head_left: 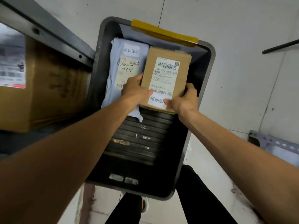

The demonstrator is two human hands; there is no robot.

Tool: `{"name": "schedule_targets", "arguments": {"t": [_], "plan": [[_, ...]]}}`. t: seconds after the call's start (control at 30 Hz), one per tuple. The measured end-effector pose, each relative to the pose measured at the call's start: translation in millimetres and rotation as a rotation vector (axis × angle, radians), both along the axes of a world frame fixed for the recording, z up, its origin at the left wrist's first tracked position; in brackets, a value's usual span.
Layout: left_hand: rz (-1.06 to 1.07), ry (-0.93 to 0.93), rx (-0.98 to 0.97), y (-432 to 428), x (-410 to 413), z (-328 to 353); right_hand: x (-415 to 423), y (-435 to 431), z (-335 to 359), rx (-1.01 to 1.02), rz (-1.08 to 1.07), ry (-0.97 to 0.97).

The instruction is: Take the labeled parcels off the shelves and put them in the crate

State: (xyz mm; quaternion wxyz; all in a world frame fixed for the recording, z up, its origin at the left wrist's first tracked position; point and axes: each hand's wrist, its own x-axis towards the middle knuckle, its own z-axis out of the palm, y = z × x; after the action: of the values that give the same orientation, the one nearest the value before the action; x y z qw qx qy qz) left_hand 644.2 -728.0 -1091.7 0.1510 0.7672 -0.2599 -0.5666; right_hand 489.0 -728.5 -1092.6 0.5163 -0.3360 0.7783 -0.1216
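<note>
2 grips clamped on cardboard parcel (166, 75): left hand (135, 91), right hand (186, 99); inside crate (199, 75), beside grey mailer (126, 62).

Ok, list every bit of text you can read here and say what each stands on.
"15H 159 K02 560": white shipping label on the small brown cardboard box.
"超期滞": white sticker on the same box, its end under the right hand's thumb.
Too blurred to read: print and handwriting on the pale grey plastic mailer.
Also blurred: label on the large brown carton on the shelf.
</note>
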Motion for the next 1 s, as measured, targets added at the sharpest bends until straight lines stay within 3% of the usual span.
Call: {"name": "schedule_targets", "arguments": {"t": [0.17, 0.37, 0.5, 0.7, 0.87, 1.0], "plan": [[-0.041, -0.133, -0.019, -29, -5, -34, 11, -23, -53, -0.048, -0.048, 0.061], [0.174, -0.189, -0.082, -12, 1, -53, 17, -38, -102, 0.138, -0.120, -0.108], [0.175, -0.144, -0.092, -4, 9, -34, 18, -56, -88, 0.240, 0.004, -0.094], [-0.044, -0.242, -0.108, -21, 15, 51, 37, -65, 12, 0.110, 0.509, 0.240], [-0.304, -0.364, -0.197, -55, 16, 170, 39, -79, 146, -0.068, 1.015, 0.263], [-0.510, -0.419, -0.284, -85, 13, 294, 25, -104, 278, -0.061, 1.190, 0.291]]}}
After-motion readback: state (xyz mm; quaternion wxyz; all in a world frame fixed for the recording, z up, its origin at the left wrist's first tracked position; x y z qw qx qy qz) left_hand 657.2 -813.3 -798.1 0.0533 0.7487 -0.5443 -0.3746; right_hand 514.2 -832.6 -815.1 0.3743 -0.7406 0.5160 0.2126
